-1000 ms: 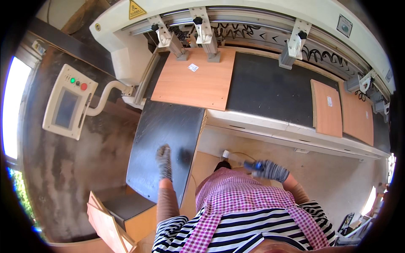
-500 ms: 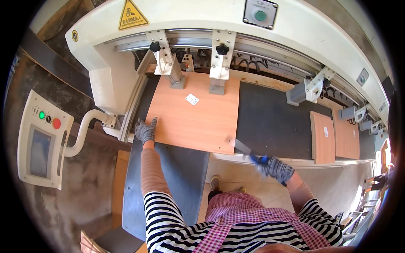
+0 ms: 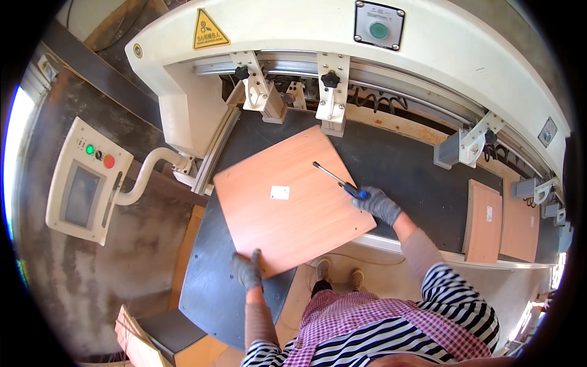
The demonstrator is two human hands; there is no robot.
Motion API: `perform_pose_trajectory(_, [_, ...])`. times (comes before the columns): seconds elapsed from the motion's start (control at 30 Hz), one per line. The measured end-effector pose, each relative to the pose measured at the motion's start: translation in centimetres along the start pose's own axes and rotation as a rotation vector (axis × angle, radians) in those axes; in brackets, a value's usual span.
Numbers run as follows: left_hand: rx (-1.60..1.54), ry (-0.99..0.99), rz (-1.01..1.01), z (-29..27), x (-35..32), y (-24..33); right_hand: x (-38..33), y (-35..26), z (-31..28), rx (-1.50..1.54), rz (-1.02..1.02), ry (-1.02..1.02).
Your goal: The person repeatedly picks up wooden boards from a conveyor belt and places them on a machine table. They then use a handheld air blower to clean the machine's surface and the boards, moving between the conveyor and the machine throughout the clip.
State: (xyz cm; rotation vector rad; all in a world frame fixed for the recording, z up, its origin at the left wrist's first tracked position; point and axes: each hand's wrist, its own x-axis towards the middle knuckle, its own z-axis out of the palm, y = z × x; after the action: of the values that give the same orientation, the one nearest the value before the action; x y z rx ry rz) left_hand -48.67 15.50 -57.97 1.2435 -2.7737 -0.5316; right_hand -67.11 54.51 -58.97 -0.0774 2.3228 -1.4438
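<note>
On the wood-grain panel (image 3: 296,211), a white label (image 3: 280,193) with illegible print.

The roomiest passage runs over the dark table (image 3: 416,189), between the board (image 3: 287,217) and the small panels (image 3: 483,226) at right, though a grey clamp (image 3: 449,152) overhangs its back. Another clamp (image 3: 333,126) stands just beside the board's far corner, and the white beam (image 3: 293,30) closes off the far side

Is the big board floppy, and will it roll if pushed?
The board probably feels stiff: it looks flat, without sagging, where the left hand grips its edge. It likely won't roll, having square corners. Its smooth-looking face might be slippery.
</note>
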Motion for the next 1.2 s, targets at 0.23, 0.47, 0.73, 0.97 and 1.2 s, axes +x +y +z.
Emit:
perform_pose_trajectory(0.23, [-0.157, -0.126, -0.150, 4.2, -8.8, 0.9, -1.5, -6.1, 4.2, 0.322, -0.057, -0.483])
perform_pose_trajectory(0.47, [-0.290, -0.215, -0.121, 7.4, -6.4, 8.2, 8.9, -1.6, 6.4, -0.447, -0.206, -0.196])
perform_pose_trajectory(0.73, [-0.333, -0.128, 0.031, 10.9, -3.7, 10.8, 11.7, -3.8, 1.5, 0.504, 0.031, -0.239])
perform_pose_trajectory(0.97, [-0.525, -0.174, -0.003, 14.8, -3.3, 11.0, 14.0, -2.6, 0.3, 0.391, 0.105, -0.226])
perform_pose_trajectory(1.2, [-0.617, -0.146, 0.337, 16.9, -1.4, 8.4, 5.8, -7.9, 1.9, 0.372, 0.140, -0.170])
